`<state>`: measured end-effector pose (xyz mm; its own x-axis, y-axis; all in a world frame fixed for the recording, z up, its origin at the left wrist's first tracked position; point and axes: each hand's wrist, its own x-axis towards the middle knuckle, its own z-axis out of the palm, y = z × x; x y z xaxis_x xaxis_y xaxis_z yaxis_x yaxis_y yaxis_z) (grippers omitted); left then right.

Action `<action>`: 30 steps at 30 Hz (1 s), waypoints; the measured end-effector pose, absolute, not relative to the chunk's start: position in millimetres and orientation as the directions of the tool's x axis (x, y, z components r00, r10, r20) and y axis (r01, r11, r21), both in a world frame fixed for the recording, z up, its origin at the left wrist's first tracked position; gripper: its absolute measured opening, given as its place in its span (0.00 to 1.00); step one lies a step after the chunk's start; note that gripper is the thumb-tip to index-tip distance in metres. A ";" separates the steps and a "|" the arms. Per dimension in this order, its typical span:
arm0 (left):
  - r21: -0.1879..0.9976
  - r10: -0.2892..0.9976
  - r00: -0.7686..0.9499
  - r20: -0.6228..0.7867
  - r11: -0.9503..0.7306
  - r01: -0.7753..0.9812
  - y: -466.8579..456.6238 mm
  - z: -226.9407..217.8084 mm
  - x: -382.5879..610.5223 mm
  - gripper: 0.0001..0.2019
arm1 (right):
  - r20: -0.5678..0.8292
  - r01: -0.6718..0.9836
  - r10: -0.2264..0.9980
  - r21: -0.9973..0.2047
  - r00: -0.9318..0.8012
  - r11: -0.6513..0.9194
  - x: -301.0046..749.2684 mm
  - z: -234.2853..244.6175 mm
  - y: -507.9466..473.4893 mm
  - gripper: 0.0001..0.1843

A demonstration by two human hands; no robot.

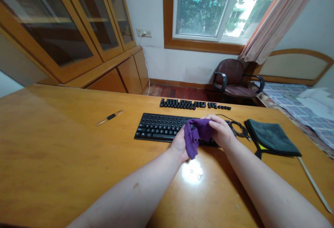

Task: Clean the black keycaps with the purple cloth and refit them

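Both of my hands hold a crumpled purple cloth (195, 134) just above the right half of a black computer keyboard (159, 128). My left hand (180, 144) grips its lower part from below, and my right hand (220, 130) presses its upper edge. The cloth hides the keyboard's right end. Behind the keyboard, loose black keycaps (194, 104) stand in long rows. To my right lie a coiled black cable (238, 129) and a folded dark grey towel (271, 137).
The hands work over a wide honey-coloured wooden desk (65, 151). A slim clear pen-like tool (110, 117) lies on it at left. A long pale stick (314, 185) rests by the right edge. Beyond stand a glass-fronted cabinet (60, 30), a dark office chair (232, 78) and a bed (292, 103).
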<state>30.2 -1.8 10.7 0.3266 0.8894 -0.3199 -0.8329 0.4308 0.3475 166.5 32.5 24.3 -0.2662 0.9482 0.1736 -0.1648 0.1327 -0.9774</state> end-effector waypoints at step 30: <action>0.332 0.911 0.308 -0.276 0.390 -0.859 -0.8 3.2 31.5 0.10 | 0.255 0.063 0.931 -0.958 -0.263 0.280 153.5 19.0 28.7 0.08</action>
<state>31.5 -0.8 3.2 0.3075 0.9107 -0.2758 -0.8588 0.3904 0.3317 153.5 28.7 19.0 -0.2632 0.9305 0.2548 0.0633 0.2802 -0.9579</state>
